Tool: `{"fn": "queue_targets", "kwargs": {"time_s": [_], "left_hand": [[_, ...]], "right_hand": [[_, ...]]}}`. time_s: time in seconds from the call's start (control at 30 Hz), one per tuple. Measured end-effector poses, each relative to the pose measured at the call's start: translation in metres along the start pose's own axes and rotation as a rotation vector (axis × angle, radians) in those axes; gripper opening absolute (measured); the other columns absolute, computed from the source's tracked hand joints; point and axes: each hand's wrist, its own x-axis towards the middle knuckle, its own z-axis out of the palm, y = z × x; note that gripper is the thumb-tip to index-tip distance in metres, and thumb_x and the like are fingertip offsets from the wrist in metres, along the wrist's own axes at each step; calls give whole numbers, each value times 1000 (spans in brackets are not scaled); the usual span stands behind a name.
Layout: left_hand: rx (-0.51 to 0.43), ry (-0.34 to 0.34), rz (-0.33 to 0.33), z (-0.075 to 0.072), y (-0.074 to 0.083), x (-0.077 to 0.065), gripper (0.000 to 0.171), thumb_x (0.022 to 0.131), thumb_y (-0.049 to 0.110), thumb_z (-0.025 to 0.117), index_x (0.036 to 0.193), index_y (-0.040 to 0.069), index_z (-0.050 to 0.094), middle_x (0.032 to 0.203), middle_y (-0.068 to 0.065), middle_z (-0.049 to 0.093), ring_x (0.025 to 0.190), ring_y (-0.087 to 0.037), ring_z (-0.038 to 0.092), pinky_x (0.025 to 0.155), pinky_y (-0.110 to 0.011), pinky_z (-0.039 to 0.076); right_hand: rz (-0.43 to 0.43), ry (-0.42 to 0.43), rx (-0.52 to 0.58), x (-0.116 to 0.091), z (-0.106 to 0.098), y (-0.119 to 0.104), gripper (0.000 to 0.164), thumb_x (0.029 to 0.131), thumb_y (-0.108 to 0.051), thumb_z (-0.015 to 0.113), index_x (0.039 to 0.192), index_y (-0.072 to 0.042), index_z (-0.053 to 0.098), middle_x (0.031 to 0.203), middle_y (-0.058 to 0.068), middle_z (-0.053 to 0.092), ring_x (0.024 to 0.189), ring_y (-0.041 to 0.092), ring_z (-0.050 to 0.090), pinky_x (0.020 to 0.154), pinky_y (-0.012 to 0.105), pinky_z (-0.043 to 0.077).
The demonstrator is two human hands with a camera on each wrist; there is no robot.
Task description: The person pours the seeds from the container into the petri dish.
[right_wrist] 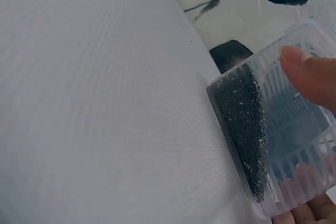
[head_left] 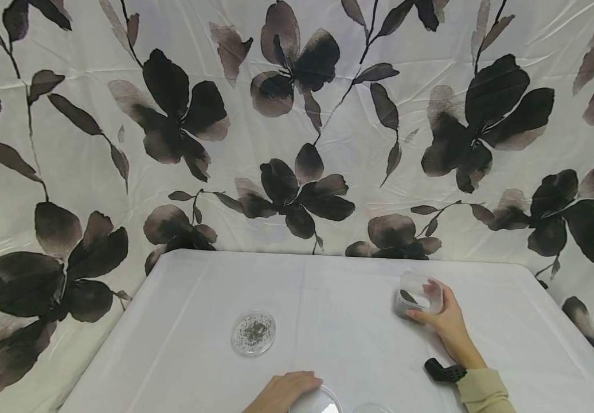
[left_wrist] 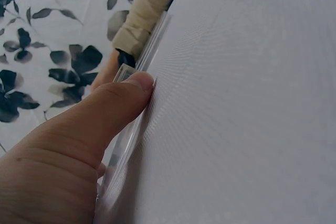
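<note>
My right hand (head_left: 450,324) grips a clear ribbed plastic container (head_left: 402,305) at the right of the table, thumb on one wall and fingers on another. A layer of small dark seeds (right_wrist: 239,124) lies in its bottom, which is on or close to the table. At the near edge of the head view, my left hand (head_left: 285,392) holds a clear round petri dish (head_left: 315,402) by its rim. In the left wrist view the thumb (left_wrist: 128,90) presses the dish's edge; the other fingers are mostly hidden. Left of centre lies another petri dish (head_left: 242,349) with scattered dark seeds (head_left: 254,331).
A further clear round dish or lid (head_left: 372,408) is partly cut off at the bottom of the head view. White cloth covers the table (head_left: 183,321). Behind it hangs a floral curtain (head_left: 276,137). A black device (head_left: 444,371) sits on my right wrist.
</note>
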Motion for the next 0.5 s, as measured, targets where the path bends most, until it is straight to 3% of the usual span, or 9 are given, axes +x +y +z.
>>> {"fn": "queue_targets", "kwargs": {"time_s": [0.13,0.2,0.27,0.4,0.5], "left_hand": [[4,-6,-8,-1,0,0,58,86,51,58,134,20,48,130,-1,55,119,-15,50,86,-33,45],[3,-9,-12,-1,0,0,58,86,51,58,134,20,48,130,-1,55,119,-15,50,85,-33,45],[1,-10,-13,-1,0,0,58,86,51,58,134,20,48,130,-1,55,119,-15,50,85,-33,45],[0,3,-3,0,0,0,59,87,51,57,135,19,47,131,0,55,120,-14,50,86,-34,45],[9,14,15,0,0,-1,60,87,51,57,137,19,45,132,1,53,121,-15,49,88,-35,46]], "right_hand": [[-22,-16,35,0,2,-1,97,66,-15,86,143,-9,27,140,15,41,133,27,27,110,47,18],[-43,-26,40,-1,3,-3,97,65,-14,86,142,-9,27,140,16,41,135,27,25,111,52,13],[-72,-36,41,-1,5,-7,95,65,-13,86,141,-8,29,138,16,43,135,22,26,112,48,13],[-160,-52,-3,-2,8,-18,92,64,-12,86,139,-8,32,135,14,47,125,10,38,107,25,22],[-234,-83,13,-5,13,-31,91,63,-5,86,137,-6,33,133,16,48,121,8,42,103,17,31]]}}
